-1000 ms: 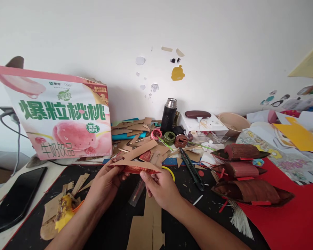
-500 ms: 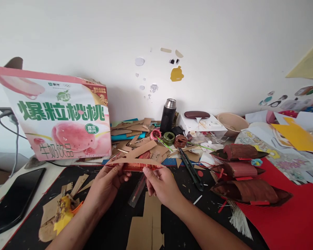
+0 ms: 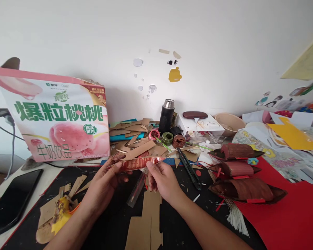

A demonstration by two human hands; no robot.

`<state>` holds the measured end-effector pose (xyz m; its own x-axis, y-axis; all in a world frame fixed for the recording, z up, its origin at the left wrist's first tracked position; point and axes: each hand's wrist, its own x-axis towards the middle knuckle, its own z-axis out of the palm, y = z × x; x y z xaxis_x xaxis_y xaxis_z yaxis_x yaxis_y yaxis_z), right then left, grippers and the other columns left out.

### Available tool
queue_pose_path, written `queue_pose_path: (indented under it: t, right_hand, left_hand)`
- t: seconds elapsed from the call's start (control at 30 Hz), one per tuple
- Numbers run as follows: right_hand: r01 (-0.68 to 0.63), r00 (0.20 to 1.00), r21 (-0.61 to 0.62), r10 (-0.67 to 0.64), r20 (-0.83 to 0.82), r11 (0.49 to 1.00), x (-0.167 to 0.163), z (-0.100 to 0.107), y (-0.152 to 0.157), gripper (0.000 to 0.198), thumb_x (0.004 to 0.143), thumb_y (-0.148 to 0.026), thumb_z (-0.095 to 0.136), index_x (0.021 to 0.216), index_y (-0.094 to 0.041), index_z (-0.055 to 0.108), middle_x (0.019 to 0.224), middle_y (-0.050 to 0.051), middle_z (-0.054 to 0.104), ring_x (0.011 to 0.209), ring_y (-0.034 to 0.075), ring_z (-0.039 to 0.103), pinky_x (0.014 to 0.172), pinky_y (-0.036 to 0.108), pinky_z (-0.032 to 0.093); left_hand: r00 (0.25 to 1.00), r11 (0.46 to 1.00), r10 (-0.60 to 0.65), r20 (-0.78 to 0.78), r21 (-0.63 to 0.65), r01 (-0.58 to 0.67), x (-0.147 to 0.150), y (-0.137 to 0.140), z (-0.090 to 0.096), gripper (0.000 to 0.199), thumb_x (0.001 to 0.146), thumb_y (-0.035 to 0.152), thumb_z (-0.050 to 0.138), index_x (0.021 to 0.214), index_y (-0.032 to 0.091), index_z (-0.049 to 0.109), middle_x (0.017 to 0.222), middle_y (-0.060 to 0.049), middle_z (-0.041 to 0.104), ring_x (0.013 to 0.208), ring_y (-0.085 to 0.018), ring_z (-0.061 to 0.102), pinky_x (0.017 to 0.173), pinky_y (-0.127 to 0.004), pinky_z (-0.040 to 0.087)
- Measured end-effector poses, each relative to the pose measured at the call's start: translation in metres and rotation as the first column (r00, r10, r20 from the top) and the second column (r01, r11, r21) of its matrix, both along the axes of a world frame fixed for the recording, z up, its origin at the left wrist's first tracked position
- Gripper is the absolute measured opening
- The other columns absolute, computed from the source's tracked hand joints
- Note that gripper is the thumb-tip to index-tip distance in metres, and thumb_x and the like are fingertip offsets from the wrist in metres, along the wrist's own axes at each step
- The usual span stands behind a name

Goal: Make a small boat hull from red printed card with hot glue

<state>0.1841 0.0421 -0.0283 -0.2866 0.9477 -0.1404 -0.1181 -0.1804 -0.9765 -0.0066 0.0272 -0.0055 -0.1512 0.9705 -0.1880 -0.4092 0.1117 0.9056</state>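
Both my hands hold a narrow strip of cardboard (image 3: 134, 164) with a red printed face, raised above the black mat. My left hand (image 3: 104, 182) pinches its left end, thumb on the printed side. At the right end my right hand (image 3: 163, 180) grips it between thumb and curled fingers. Below the strip lies a clear plastic ruler-like piece (image 3: 135, 191). Brown cut cardboard (image 3: 143, 222) rests on the mat between my forearms. To the right of my right hand is a dark utility knife (image 3: 189, 169).
Three brown model boats (image 3: 250, 189) sit at the right near red paper (image 3: 299, 208). Small open paint jars (image 3: 178, 141), a black thermos (image 3: 167, 116) and cardboard scraps (image 3: 139, 152) are behind my hands. A tall carton (image 3: 59, 118) and a phone (image 3: 14, 201) are at left.
The strip has tilted so that more of its red printed face shows toward me. Both hands keep their hold, and the whole view has shifted slightly.
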Motion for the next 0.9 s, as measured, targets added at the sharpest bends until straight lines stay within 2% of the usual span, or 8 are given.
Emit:
queue_pose_path:
  t: [0.13,0.23,0.43,0.6,0.63,0.7,0.77,0.9]
  right_hand:
    - [0.004,1.0,-0.008,-0.004,-0.023,1.0,0.001,0.001,0.002,0.071,0.076,-0.092,0.061,0.067,-0.023,0.049,0.045,-0.005,0.051,0.038,0.01,0.049,0.038,0.021,0.033]
    - [-0.01,1.0,0.006,0.01,-0.02,1.0,0.0,0.002,0.001,0.07,0.077,-0.091,0.062,0.069,-0.023,0.049,0.045,-0.005,0.052,0.038,0.01,0.048,0.038,0.021,0.033]
    - [-0.015,1.0,0.019,0.015,-0.009,1.0,0.002,0.004,0.0,0.069,0.077,-0.09,0.063,0.07,-0.023,0.049,0.046,-0.006,0.051,0.038,0.009,0.049,0.038,0.02,0.032]
    - [0.022,1.0,0.034,-0.022,0.0,0.999,0.01,0.01,0.007,0.068,0.079,-0.089,0.06,0.083,-0.022,0.057,0.049,-0.007,0.051,0.038,0.011,0.05,0.037,0.02,0.033]
    - [0.044,0.999,0.045,-0.045,0.017,0.998,0.012,0.012,0.009,0.068,0.08,-0.089,0.058,0.085,-0.021,0.058,0.049,-0.007,0.051,0.039,0.011,0.05,0.036,0.02,0.033]
    - [0.087,0.993,0.079,-0.093,0.069,0.993,0.016,0.014,0.013,0.068,0.083,-0.088,0.052,0.088,-0.021,0.059,0.05,-0.007,0.05,0.039,0.013,0.051,0.037,0.021,0.035]
    - [0.113,0.983,0.123,-0.129,0.13,0.986,0.019,0.015,0.016,0.067,0.088,-0.086,0.046,0.091,-0.021,0.06,0.051,-0.007,0.049,0.039,0.013,0.051,0.037,0.022,0.035]
    - [0.136,0.942,0.229,-0.197,0.271,0.964,0.027,0.013,0.021,0.059,0.097,-0.075,0.038,0.096,-0.021,0.062,0.053,-0.007,0.049,0.039,0.014,0.048,0.04,0.025,0.035]
  left_hand:
    - [0.983,0.998,0.066,-0.173,0.013,-0.065,-0.01,0.003,0.003,0.054,0.069,0.052,0.092,0.112,0.022,0.079,0.103,-0.005,0.077,0.084,-0.019,0.069,0.06,-0.024,0.057]
    - [0.9,1.0,0.001,-0.436,0.017,0.007,-0.016,0.003,0.009,0.054,0.074,0.061,0.085,0.112,0.023,0.079,0.099,-0.006,0.081,0.083,-0.022,0.07,0.066,-0.027,0.057]
    - [0.614,0.978,-0.09,-0.784,0.048,0.205,-0.021,0.003,0.014,0.044,0.081,0.063,0.07,0.098,0.025,0.082,0.098,-0.006,0.084,0.087,-0.029,0.075,0.08,-0.036,0.059]
    - [0.428,0.995,0.022,-0.904,0.06,0.075,-0.043,0.008,0.012,0.049,0.09,0.064,0.054,0.107,0.024,0.078,0.093,-0.004,0.084,0.08,-0.027,0.075,0.075,-0.033,0.056]
    - [0.35,0.997,0.049,-0.935,0.069,0.043,-0.049,0.01,0.012,0.05,0.092,0.063,0.049,0.107,0.024,0.077,0.089,-0.005,0.084,0.079,-0.028,0.075,0.073,-0.033,0.055]
    - [0.1,0.999,0.035,-0.994,0.037,0.016,-0.059,0.012,0.013,0.048,0.097,0.056,0.042,0.11,0.025,0.076,0.094,-0.007,0.084,0.082,-0.03,0.076,0.069,-0.034,0.052]
    - [-0.056,1.0,-0.001,-0.998,-0.003,0.027,-0.065,0.013,0.013,0.048,0.098,0.053,0.038,0.108,0.025,0.077,0.092,-0.009,0.084,0.08,-0.033,0.076,0.066,-0.036,0.05]
    - [-0.127,0.995,0.0,-0.992,-0.013,0.1,-0.066,0.016,0.008,0.044,0.096,0.048,0.042,0.1,0.024,0.079,0.1,-0.012,0.083,0.089,-0.035,0.076,0.073,-0.039,0.052]
